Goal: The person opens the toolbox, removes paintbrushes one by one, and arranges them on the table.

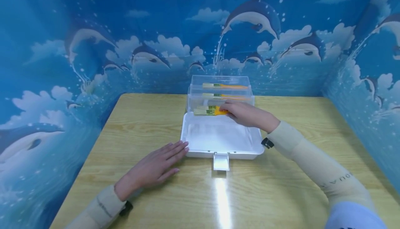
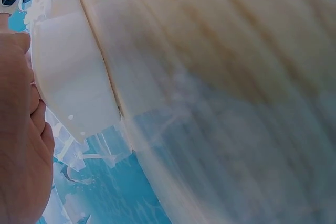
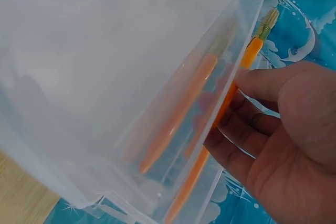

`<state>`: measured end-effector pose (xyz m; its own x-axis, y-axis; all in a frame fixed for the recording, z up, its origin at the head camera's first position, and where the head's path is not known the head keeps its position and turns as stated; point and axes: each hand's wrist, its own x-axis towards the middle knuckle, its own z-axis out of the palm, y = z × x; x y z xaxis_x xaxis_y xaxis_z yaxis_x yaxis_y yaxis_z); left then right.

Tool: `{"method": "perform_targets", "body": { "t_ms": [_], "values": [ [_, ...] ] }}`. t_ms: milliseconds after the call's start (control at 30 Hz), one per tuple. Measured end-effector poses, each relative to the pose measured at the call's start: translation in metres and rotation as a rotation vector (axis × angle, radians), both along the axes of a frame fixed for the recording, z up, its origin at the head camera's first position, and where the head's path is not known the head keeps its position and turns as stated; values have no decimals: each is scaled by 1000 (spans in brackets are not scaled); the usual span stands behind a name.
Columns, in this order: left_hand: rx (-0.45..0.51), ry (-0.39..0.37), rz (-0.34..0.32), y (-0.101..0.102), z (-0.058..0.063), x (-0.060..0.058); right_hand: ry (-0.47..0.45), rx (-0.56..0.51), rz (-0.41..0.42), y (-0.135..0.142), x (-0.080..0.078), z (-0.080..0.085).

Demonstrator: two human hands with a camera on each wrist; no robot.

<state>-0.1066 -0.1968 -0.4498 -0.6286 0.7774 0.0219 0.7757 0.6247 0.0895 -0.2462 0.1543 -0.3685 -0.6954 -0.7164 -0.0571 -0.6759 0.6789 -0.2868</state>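
A white plastic box stands open on the table, with stepped clear trays raised at its back. Paintbrushes with orange handles and pale bristles lie in the trays: an upper paintbrush, and a second paintbrush below it. My right hand pinches the orange handle of a paintbrush at the lowest tray, where bristle heads overlap. Another paintbrush shows through the clear wall beside it. My left hand lies with straight fingers, fingertips against the box's front left corner.
The wooden table surrounds the box. A white latch hangs from the box's front edge. Behind and at both sides stands a blue backdrop printed with dolphins.
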Motion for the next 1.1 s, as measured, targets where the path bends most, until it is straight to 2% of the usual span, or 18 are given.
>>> {"method": "perform_targets", "body": {
  "t_ms": [267,600,867,1100],
  "values": [
    [-11,15,1,0,-1,0,-10,-18,-19,7,8,5],
    [45,120,-41,-2,-6,-1,6,-78,-58,23,12,11],
    [37,109,-38,-1,-6,-1,2,-103,-88,36,19,15],
    [19,95,-25,0,-6,-1,42,-117,-136,48,27,17]
  ]
}}
